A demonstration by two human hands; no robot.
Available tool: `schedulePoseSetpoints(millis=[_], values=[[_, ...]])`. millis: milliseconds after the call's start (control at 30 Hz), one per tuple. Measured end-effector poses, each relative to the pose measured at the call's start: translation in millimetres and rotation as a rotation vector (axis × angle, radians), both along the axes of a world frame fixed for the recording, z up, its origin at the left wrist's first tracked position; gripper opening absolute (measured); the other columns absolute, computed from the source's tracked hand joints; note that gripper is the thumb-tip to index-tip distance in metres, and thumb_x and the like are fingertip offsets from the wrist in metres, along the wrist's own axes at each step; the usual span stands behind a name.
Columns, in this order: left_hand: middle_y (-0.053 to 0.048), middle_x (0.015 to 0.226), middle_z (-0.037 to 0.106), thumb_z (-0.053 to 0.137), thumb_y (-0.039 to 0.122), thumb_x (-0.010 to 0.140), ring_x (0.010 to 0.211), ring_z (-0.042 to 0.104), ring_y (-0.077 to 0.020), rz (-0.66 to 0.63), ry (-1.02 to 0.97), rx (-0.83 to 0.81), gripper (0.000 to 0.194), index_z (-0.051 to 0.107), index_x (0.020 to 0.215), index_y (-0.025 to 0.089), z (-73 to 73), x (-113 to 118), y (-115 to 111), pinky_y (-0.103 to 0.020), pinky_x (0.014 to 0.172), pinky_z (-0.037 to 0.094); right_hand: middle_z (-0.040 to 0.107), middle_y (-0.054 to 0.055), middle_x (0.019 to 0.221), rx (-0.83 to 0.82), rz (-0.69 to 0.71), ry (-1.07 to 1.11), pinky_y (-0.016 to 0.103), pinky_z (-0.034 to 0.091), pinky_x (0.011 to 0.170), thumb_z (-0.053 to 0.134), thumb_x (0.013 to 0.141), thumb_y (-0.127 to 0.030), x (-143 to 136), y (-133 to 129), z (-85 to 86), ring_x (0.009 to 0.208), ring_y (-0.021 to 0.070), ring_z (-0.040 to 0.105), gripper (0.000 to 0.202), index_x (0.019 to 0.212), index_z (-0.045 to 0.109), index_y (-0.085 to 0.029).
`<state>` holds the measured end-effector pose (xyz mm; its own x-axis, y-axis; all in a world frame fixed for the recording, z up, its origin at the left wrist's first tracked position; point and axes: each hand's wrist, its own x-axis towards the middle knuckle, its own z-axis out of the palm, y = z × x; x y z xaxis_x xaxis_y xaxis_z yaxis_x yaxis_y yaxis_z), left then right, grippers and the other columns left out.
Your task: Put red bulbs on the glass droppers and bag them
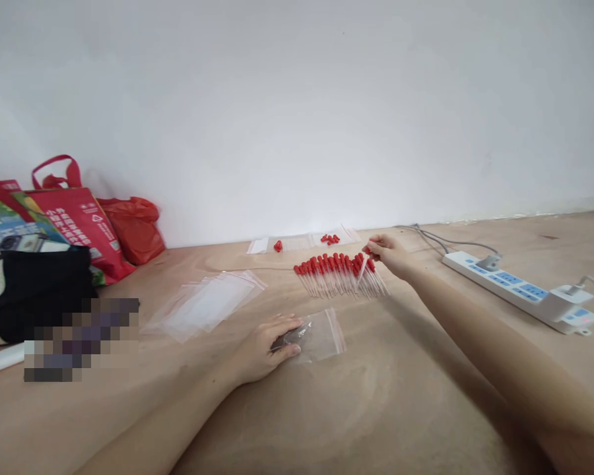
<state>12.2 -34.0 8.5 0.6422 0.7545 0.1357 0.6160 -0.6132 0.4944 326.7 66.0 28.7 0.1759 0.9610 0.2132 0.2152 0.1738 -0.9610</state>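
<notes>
Near the middle of the table, my left hand is closed on a clear zip bag, which lies flat with something dark in its left end, partly under the fingers. Beyond it lies a row of clear droppers with red bulbs, side by side. My right hand pinches one red-topped dropper at the right end of that row, the tube slanting down over the others. A fan of flat clear zip bags rests to the left of the row.
Loose red bulbs and clear tubes lie by the wall. A white power strip with plugs and cords sits at right. Red bags and a black bag stand at left.
</notes>
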Motion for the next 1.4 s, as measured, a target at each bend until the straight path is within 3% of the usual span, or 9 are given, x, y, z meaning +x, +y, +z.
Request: schedulePoseSetpoints(millis=[100, 267, 433, 633, 733, 833, 1033, 1200, 1400], values=[[-0.005, 0.119, 0.055, 0.053, 0.032, 0.078, 0.114, 0.045, -0.0214, -0.003, -0.005, 0.009, 0.038, 0.051, 0.115, 0.022, 0.5, 1, 0, -0.040, 0.097, 0.033, 0.055, -0.002, 0.062, 0.020, -0.046, 0.336, 0.021, 0.040, 0.049, 0.060, 0.067, -0.035, -6, -30, -16.4, 0.050, 0.0082, 0.048, 0.023, 0.071, 0.042, -0.021], [-0.005, 0.121, 0.052, 0.052, 0.034, 0.079, 0.113, 0.046, -0.0212, 0.019, 0.012, 0.006, 0.041, 0.048, 0.118, 0.022, 0.5, 0, -2, -0.037, 0.095, 0.035, 0.055, -0.003, 0.059, -0.103, -0.096, 0.564, 0.020, 0.039, 0.044, 0.066, 0.061, -0.033, -35, -71, -42.3, 0.047, 0.0072, 0.047, 0.027, 0.066, 0.043, -0.020], [-0.005, 0.124, 0.050, 0.052, 0.035, 0.079, 0.113, 0.045, -0.0211, 0.035, 0.022, -0.007, 0.043, 0.046, 0.120, 0.022, -0.2, -1, 0, -0.035, 0.095, 0.035, 0.057, -0.004, 0.058, -0.105, -0.084, 0.626, 0.019, 0.040, 0.045, 0.067, 0.060, -0.030, -58, -84, -40.4, 0.047, 0.0072, 0.050, 0.028, 0.070, 0.043, -0.021], [-0.005, 0.125, 0.048, 0.051, 0.035, 0.080, 0.114, 0.045, -0.0202, 0.035, 0.014, -0.025, 0.044, 0.044, 0.121, 0.020, 0.2, 2, 0, -0.035, 0.096, 0.034, 0.057, -0.004, 0.058, -0.150, 0.073, 0.675, 0.022, 0.045, 0.052, 0.070, 0.057, -0.034, -80, -100, -39.0, 0.054, 0.0102, 0.057, 0.035, 0.072, 0.041, -0.020], [-0.005, 0.125, 0.048, 0.050, 0.034, 0.081, 0.113, 0.045, -0.0205, 0.039, 0.012, -0.032, 0.045, 0.042, 0.122, 0.020, -0.4, 4, -1, -0.036, 0.095, 0.035, 0.058, -0.005, 0.063, -0.180, 0.214, 0.577, 0.022, 0.043, 0.046, 0.070, 0.056, -0.037, -84, -107, -38.7, 0.047, 0.0088, 0.055, 0.038, 0.076, 0.042, -0.020], [-0.005, 0.124, 0.049, 0.047, 0.035, 0.082, 0.113, 0.045, -0.0207, 0.021, 0.000, -0.020, 0.044, 0.041, 0.123, 0.021, -0.9, 6, -2, -0.036, 0.095, 0.035, 0.060, -0.004, 0.067, -0.210, 0.346, 0.385, 0.018, 0.034, 0.037, 0.069, 0.058, -0.039, -82, -108, -39.6, 0.037, 0.0038, 0.045, 0.037, 0.079, 0.046, -0.020], [-0.006, 0.124, 0.049, 0.043, 0.037, 0.084, 0.112, 0.046, -0.0203, 0.023, 0.020, -0.007, 0.040, 0.042, 0.122, 0.021, -0.2, 6, -3, -0.036, 0.094, 0.036, 0.057, -0.005, 0.056, -0.313, 0.609, 0.181, 0.019, 0.034, 0.040, 0.070, 0.055, -0.041, -76, -104, -41.5, 0.040, 0.0049, 0.045, 0.037, 0.073, 0.047, -0.018], [-0.006, 0.126, 0.047, 0.048, 0.041, 0.081, 0.115, 0.043, -0.0219, -0.005, 0.049, -0.034, 0.045, 0.044, 0.121, 0.021, 3.3, -6, -2, -0.037, 0.096, 0.034, 0.059, -0.002, 0.059, -0.206, 0.536, 0.151, 0.023, 0.040, 0.054, 0.069, 0.056, -0.044, -70, -98, -45.6, 0.053, 0.0080, 0.052, 0.038, 0.070, 0.047, -0.017], [-0.004, 0.125, 0.049, 0.051, 0.041, 0.079, 0.118, 0.040, -0.0209, -0.095, 0.061, -0.041, 0.046, 0.046, 0.120, 0.022, 7.6, -12, -2, -0.037, 0.100, 0.029, 0.059, 0.000, 0.062, -0.182, 0.530, 0.033, 0.024, 0.040, 0.056, 0.067, 0.058, -0.046, -66, -98, -50.0, 0.057, 0.0101, 0.052, 0.035, 0.069, 0.053, -0.016]])
